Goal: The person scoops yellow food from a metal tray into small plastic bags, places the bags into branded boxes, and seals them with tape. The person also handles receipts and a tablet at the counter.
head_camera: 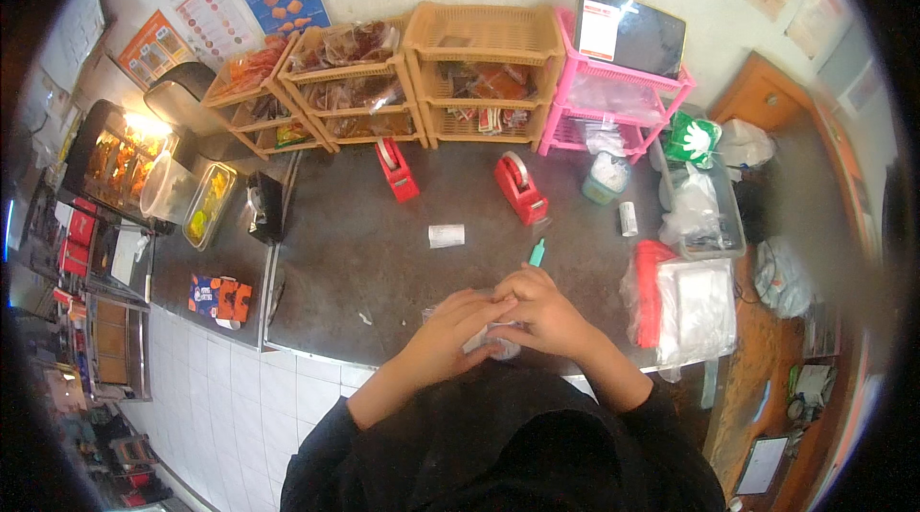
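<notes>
Both hands meet over the counter's near edge, around a small clear or whitish plastic item (505,347) that they mostly hide. My left hand (467,321) lies over its left side, fingers stretched toward the other hand. My right hand (539,311) curls over its right side, with its fingers touching the left hand's. Just beyond the right hand lies a green capped marker or highlighter (537,252). Farther back stand two red tape dispensers (397,171) (522,189). A printed paper slip (446,235) lies on the dark counter (338,253).
Tan plastic racks (485,56) with bagged goods and a pink rack (622,74) bearing a tablet (631,31) line the wall. At right are a plastic tub (611,178), a paper roll (628,219), a clear bin (711,250) and stacked plastic bags (697,311). Printed boxes (219,298) lie left.
</notes>
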`<action>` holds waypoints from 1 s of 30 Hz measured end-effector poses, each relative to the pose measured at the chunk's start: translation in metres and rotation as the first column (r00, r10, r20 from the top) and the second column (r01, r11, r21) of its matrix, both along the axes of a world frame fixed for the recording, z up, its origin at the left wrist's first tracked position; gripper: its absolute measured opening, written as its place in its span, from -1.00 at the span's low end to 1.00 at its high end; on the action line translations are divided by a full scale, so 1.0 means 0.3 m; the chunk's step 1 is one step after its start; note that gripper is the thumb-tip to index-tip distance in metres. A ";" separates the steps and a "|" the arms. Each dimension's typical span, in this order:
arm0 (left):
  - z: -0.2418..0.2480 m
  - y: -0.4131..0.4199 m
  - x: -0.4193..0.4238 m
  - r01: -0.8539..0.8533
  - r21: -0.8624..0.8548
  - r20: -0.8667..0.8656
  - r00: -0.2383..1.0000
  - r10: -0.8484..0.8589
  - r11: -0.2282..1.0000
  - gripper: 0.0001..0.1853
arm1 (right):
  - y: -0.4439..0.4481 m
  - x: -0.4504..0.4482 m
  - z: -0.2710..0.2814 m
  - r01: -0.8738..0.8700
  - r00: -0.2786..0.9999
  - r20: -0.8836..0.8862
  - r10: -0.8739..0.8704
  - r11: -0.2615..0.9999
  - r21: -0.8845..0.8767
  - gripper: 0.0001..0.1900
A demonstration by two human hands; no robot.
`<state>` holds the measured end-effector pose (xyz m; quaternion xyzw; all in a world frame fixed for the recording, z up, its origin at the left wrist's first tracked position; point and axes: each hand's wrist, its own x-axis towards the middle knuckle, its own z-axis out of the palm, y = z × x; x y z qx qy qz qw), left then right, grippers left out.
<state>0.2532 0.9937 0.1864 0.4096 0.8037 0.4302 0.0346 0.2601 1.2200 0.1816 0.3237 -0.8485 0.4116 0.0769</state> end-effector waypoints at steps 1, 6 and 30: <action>0.013 0.004 0.000 0.005 0.025 0.000 1.000 -0.005 1.000 -0.43 | 0.000 0.009 0.026 -0.015 0.998 0.055 0.017 0.999 -0.031 -0.80; -0.005 -0.042 -0.008 -0.014 -0.058 -0.180 0.984 0.003 0.998 -0.62 | 0.109 0.075 0.104 -0.077 0.927 0.360 0.108 0.992 -0.098 -0.75; -0.661 -0.192 -0.371 -0.676 -0.077 0.361 0.666 0.652 0.733 -0.59 | 0.527 0.284 -0.337 0.964 0.137 -0.124 -0.983 0.104 0.244 -0.60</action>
